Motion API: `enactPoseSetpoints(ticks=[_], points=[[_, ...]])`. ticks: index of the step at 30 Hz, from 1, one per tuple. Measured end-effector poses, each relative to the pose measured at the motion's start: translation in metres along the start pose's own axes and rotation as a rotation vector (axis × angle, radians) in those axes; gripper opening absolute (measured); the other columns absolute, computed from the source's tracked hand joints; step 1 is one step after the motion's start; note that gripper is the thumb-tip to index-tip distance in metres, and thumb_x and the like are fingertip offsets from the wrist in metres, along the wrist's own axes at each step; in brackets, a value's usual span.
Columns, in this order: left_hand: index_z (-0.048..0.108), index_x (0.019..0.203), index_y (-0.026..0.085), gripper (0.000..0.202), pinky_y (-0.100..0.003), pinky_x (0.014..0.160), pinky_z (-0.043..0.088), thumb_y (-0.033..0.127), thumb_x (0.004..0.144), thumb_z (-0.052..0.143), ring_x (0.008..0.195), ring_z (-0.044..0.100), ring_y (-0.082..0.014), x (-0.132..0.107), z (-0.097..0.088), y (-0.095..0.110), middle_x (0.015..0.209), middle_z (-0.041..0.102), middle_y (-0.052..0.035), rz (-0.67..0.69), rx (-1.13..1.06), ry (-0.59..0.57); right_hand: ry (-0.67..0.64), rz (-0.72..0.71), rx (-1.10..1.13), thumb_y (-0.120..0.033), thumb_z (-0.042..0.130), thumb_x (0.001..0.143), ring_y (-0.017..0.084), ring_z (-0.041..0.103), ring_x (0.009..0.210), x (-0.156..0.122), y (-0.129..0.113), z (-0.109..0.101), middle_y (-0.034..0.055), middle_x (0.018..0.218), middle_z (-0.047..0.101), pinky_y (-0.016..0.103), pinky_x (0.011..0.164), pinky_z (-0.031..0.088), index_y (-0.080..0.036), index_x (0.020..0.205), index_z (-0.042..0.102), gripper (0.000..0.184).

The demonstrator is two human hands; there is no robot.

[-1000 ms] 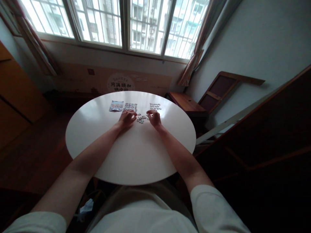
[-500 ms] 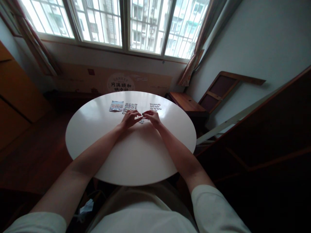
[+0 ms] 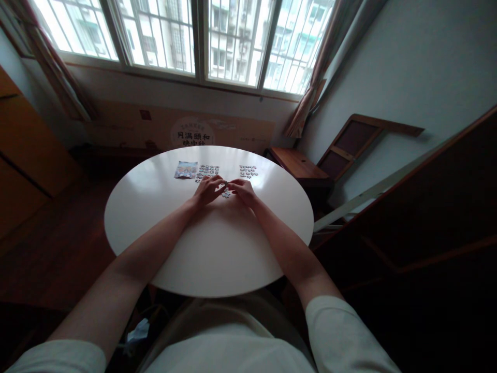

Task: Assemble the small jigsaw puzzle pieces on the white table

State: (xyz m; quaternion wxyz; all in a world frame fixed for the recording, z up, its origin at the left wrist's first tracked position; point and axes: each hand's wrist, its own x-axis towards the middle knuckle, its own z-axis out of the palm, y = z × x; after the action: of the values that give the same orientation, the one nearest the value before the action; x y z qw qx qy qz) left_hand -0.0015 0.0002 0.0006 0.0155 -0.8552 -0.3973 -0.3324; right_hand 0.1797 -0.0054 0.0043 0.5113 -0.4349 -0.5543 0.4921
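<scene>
My left hand (image 3: 207, 190) and my right hand (image 3: 241, 190) meet at the far middle of the round white table (image 3: 174, 243), fingertips pinched together over a small heap of jigsaw pieces (image 3: 225, 193). Each hand seems to pinch a small piece, though the pieces are too small to make out well. Two loose groups of laid-out pieces lie beyond the hands, one on the left (image 3: 208, 169) and one on the right (image 3: 248, 170). A small printed picture card (image 3: 186, 169) lies to the far left of them.
Behind the table a flat cardboard box with printed characters (image 3: 193, 134) leans under the barred window (image 3: 202, 36). A low wooden bench (image 3: 298, 166) and a folded wooden frame (image 3: 349, 142) stand at the right. Dark wooden furniture (image 3: 427, 217) is close on the right.
Both hands have drawn together from either side of the heap. Their fingertips now touch above the pieces, and the right hand has shifted left.
</scene>
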Motion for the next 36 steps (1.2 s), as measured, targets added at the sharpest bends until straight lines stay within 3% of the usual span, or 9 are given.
enactPoseSetpoints(ticks=[5,9,16,18,21,24,28,32,36], points=[[0.067,0.110,0.022,0.026,-0.033,0.085,0.041,0.032,0.094,0.049,0.075,0.065,-0.0140,0.000,0.001,-0.001,0.106,0.066,-0.0045,0.028,-0.019,0.026,-0.012,-0.018,-0.037,-0.031,0.077,0.062,0.012,0.060,0.061,0.001,0.001,-0.001,0.0020,0.067,0.068,0.026,0.062,0.046,-0.015,0.072,0.068,0.020],[0.062,0.116,0.019,0.033,-0.031,0.084,0.042,0.038,0.089,0.058,0.074,0.065,-0.0141,-0.001,0.001,0.001,0.106,0.066,-0.0051,0.021,-0.024,0.066,-0.010,-0.025,-0.042,-0.033,0.076,0.063,0.012,0.060,0.062,0.000,0.000,0.000,0.0027,0.068,0.069,0.026,0.062,0.047,-0.016,0.073,0.068,0.021],[0.068,0.101,0.022,0.023,-0.031,0.086,0.043,0.038,0.091,0.053,0.073,0.064,-0.0134,0.000,-0.004,0.001,0.097,0.068,-0.0027,-0.016,-0.028,0.040,-0.026,-0.034,-0.034,-0.036,0.078,0.060,0.011,0.059,0.060,0.002,0.002,0.000,0.0017,0.067,0.068,0.024,0.059,0.045,-0.016,0.073,0.068,0.025],[0.068,0.101,0.021,0.024,-0.031,0.082,0.045,0.035,0.091,0.052,0.072,0.064,-0.0141,0.001,-0.006,-0.003,0.098,0.069,-0.0041,-0.117,-0.041,0.111,-0.015,-0.027,-0.016,-0.036,0.078,0.062,0.011,0.060,0.061,0.002,0.003,0.000,0.0022,0.069,0.069,0.024,0.059,0.046,-0.017,0.074,0.068,0.025],[0.067,0.107,0.017,0.028,-0.028,0.072,0.048,0.031,0.091,0.049,0.067,0.063,-0.0142,0.004,-0.010,-0.017,0.102,0.069,-0.0074,-0.364,-0.103,0.337,-0.001,0.002,-0.009,-0.035,0.076,0.066,0.011,0.060,0.060,0.002,0.003,0.001,0.0027,0.069,0.070,0.023,0.060,0.047,-0.016,0.075,0.067,0.023],[0.065,0.108,0.014,0.027,-0.028,0.071,0.050,0.027,0.089,0.050,0.068,0.063,-0.0149,0.006,-0.011,-0.035,0.104,0.070,-0.0096,-0.569,-0.130,0.540,0.005,0.025,-0.006,-0.032,0.075,0.068,0.011,0.060,0.060,0.001,0.002,0.001,0.0029,0.068,0.069,0.023,0.060,0.047,-0.016,0.074,0.067,0.019],[0.062,0.111,0.013,0.027,-0.027,0.069,0.051,0.024,0.087,0.054,0.071,0.065,-0.0162,0.007,-0.010,-0.047,0.100,0.071,-0.0097,-0.708,-0.201,0.635,0.009,0.036,0.010,-0.029,0.075,0.069,0.011,0.060,0.061,0.001,0.002,0.002,0.0029,0.067,0.069,0.023,0.061,0.047,-0.016,0.073,0.067,0.016],[0.062,0.105,0.016,0.021,-0.027,0.069,0.050,0.024,0.087,0.056,0.073,0.066,-0.0164,0.006,-0.011,-0.042,0.099,0.072,-0.0079,-0.698,-0.216,0.630,0.013,0.040,0.010,-0.029,0.075,0.069,0.011,0.059,0.060,0.002,0.001,0.002,0.0025,0.066,0.069,0.024,0.061,0.047,-0.016,0.073,0.067,0.016],[0.066,0.100,0.019,0.018,-0.031,0.077,0.047,0.026,0.089,0.054,0.073,0.067,-0.0170,0.002,-0.013,-0.031,0.101,0.072,-0.0051,-0.527,-0.109,0.429,0.012,0.034,0.012,-0.029,0.075,0.069,0.011,0.059,0.059,0.001,0.002,0.002,0.0021,0.065,0.068,0.024,0.061,0.047,-0.016,0.072,0.067,0.016]])
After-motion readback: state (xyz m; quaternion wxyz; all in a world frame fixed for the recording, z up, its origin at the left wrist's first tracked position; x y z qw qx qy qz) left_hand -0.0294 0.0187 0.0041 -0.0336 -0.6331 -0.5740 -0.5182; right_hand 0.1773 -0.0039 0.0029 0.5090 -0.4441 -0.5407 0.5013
